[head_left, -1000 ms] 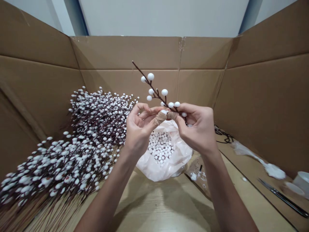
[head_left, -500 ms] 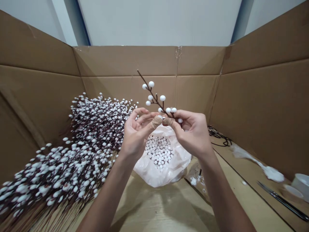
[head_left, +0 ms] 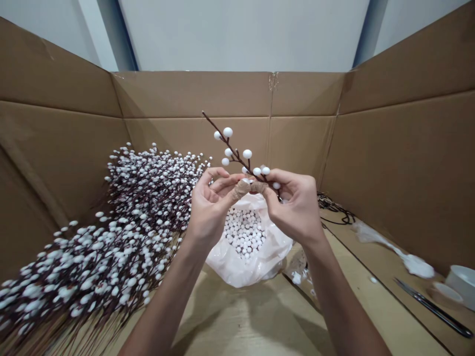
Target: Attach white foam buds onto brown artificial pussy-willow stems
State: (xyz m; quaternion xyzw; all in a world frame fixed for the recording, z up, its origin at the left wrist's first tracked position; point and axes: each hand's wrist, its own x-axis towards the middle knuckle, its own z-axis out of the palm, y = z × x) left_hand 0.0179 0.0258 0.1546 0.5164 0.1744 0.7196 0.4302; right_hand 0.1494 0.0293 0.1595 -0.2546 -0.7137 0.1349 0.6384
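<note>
We saw a large heap of dark branches studded with white berries [head_left: 111,237] lying along the left, against brown cardboard walls [head_left: 401,148] that fenced the wooden tabletop [head_left: 237,326] on three sides. At the middle sat an open pale plastic bag [head_left: 260,262] full of small white foam balls [head_left: 243,232]. To the right we noted a tangle of black wire [head_left: 334,203], a crumpled white strip [head_left: 397,249], a dark metal tool [head_left: 430,306] and a white cup [head_left: 462,279].

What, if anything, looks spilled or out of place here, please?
White foam bits lie loose on the table right of the bead bag, and a white smear trails beside the right cardboard wall.
</note>
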